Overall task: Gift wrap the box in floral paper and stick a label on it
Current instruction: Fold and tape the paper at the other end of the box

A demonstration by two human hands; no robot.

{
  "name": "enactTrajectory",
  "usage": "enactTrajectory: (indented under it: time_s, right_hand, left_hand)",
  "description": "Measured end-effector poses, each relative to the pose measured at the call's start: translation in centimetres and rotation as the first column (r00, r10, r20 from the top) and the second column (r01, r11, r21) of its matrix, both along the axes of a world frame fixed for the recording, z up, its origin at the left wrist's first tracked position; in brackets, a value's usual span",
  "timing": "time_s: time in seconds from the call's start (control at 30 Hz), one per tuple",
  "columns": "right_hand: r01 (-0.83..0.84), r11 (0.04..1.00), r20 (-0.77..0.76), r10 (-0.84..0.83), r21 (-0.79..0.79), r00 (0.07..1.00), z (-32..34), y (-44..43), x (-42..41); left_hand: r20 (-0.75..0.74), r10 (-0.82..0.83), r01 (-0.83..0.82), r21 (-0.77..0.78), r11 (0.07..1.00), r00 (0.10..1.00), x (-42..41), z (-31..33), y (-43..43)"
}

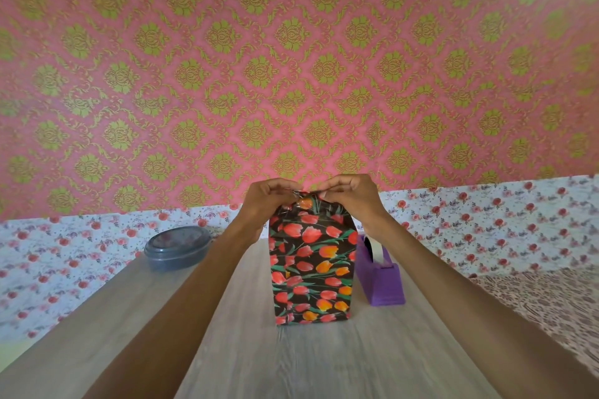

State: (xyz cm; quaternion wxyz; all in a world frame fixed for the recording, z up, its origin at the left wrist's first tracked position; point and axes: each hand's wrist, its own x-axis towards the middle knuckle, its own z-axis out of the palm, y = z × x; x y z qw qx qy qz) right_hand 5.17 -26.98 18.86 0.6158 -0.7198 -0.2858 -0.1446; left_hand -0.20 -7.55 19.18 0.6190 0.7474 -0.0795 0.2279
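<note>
— Where is the box [311,269] now?

— It stands upright on the surface [324,363], just beside the purple tape dispenser [381,272]. My left hand [269,196] and right hand [353,194] both have a closed grip; they pinch the floral paper [306,203] gathered at the top.

— How do you make this fold well?

— I think I must pull both sides evenly, set the crease in the middle and press it flat before the tape. With too much force the paper can tear.
</note>
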Motion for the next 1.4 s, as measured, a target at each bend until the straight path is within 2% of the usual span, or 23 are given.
enactTrajectory:
  time_s: [0.13,0.33,0.43,0.6,0.73,0.87,1.0,1.1,1.23,1.4]
  right_hand:
    - [-0.003,1.0,0.063,0.002,0.022,0.998,-0.5,0.1,0.1]
    - [0.024,0.998,0.099,-0.029,0.051,0.995,-1.4,0.2,0.4]
    - [0.05,0.998,0.165,-0.055,0.037,0.985,-1.7,0.4,0.3]
    - [0.063,0.998,0.229,-0.061,-0.004,0.972,-1.5,0.9,0.2]
    - [0.047,0.996,0.153,-0.034,-0.078,0.988,-1.0,0.2,0.6]
    - [-0.001,0.997,0.017,0.002,-0.08,1.0,-0.7,-0.1,0.7]
    - [0.009,0.987,-0.024,-0.013,-0.163,1.0,-0.7,0.3,0.9]
    - [0.044,0.99,-0.059,-0.052,-0.136,0.997,-0.7,0.7,1.3]
    - [0.057,0.994,-0.111,-0.067,-0.091,0.992,-0.7,0.9,1.7]
    - [0.019,0.997,-0.097,-0.026,-0.073,0.995,-0.9,1.4,1.6]
  left_hand:
    - [-0.003,-0.026,0.026,-0.044,0.999,1.0,0.0,-0.4,-0.1]
    - [-0.093,-0.089,0.092,0.021,0.996,0.992,0.0,0.0,0.5]
    - [-0.145,-0.056,0.049,-0.049,0.998,0.988,0.4,-0.3,0.7]
    - [-0.167,0.046,-0.051,-0.025,0.998,0.985,0.8,-0.9,-0.1]
    - [-0.114,0.054,-0.063,-0.079,0.995,0.992,0.6,-0.7,-0.7]
    - [-0.091,0.058,-0.067,-0.095,0.993,0.994,0.9,-0.9,-1.0]
    - [-0.015,0.1,-0.101,-0.08,0.992,0.995,1.4,-1.4,-1.4]
    - [0.007,0.083,-0.082,-0.036,0.996,0.997,1.5,-1.5,-1.2]
    - [-0.076,0.047,-0.045,0.023,0.999,0.996,1.0,-1.5,-0.9]
    - [-0.035,0.083,-0.083,-0.01,0.997,0.996,0.8,-2.0,-0.7]
